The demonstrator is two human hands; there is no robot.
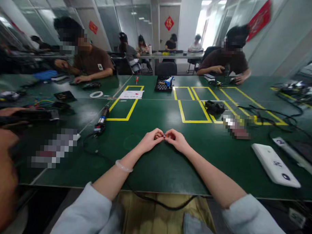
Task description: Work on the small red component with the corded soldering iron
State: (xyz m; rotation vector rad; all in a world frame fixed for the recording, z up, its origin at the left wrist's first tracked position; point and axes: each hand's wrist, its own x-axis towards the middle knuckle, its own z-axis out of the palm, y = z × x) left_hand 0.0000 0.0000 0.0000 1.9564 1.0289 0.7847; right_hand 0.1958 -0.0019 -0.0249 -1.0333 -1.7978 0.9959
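Orange and dark, pinched at the meeting fingertips of left hand (154, 139) and right hand (176, 140): a small part (166, 135), over the near middle of the green tabletop (159, 171). Fingers of both hands curled, thumbs drawn in close. Judged from the grip, handling under way — part taken up and gripped from both sides, not yet let go. Still left, most likely: whatever fitting or adjusting calls for two hands at once; cannot tell how much.

Around it, yellow tape (196, 122) in outlines beyond the hands; to the left, a cylindrical tool (102, 119) near a dark cord; to the right, a white case (274, 165) with dark markings. Farther off, a black tray (163, 90) with something blue in it, next to a white paper (131, 94).

Hard to make out: shape of the small part, mostly covered by fingers — one piece or two, joined or apart, lifted or touching the tabletop, impossible to say. Blocked out by coarse squares: an item at each side. Cut off at the left edge, and blurred: a neighbour's arm (1, 176).
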